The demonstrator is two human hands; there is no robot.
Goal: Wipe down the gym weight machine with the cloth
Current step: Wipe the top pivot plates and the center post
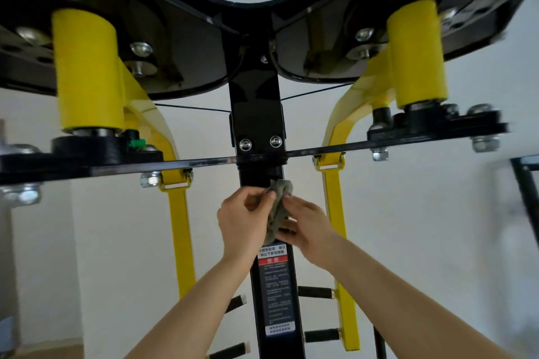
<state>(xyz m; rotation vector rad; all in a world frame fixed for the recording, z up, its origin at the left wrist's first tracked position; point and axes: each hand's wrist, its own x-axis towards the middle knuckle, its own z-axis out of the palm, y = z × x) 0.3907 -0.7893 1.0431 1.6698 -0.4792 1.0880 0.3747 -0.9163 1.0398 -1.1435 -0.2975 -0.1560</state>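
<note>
head view: we look up along the weight machine (256, 114) from close in, both our arms raised in front of it.
machine post: black upright column (272, 315) runs down the middle of the frame; two round-head bolts (260, 143) sit on its face just above a thin black crossbar (204, 161).
top plate: glossy black winged plate (180, 38) overhead, studded with silver bolts.
pivots: a yellow cylinder (87, 70) on our left and another (417, 52) on our right, each between the top plate and the crossbar.
arms of machine: yellow bars hang either side of the post, left one (180, 242) and right one (338, 242); short black grips stick out from them low down.
cables: thin black lines run from the post out toward each yellow pivot.
label: printed sticker (276, 285) with a red band on the post face, just below our hands; text too small to read.
cloth: grey-green, bunched (279, 207), against the post face just under the crossbar and above the label, between our two hands.
left hand: (243, 218) fingers curled, thumb and fingertips pinching the cloth's upper left edge.
right hand: (310, 224) thumb and fingers closed on the cloth's right side and lower part, holding it against the post.
background: plain white wall (423, 213); dark frame piece (528, 183) at far right, blurred.
</note>
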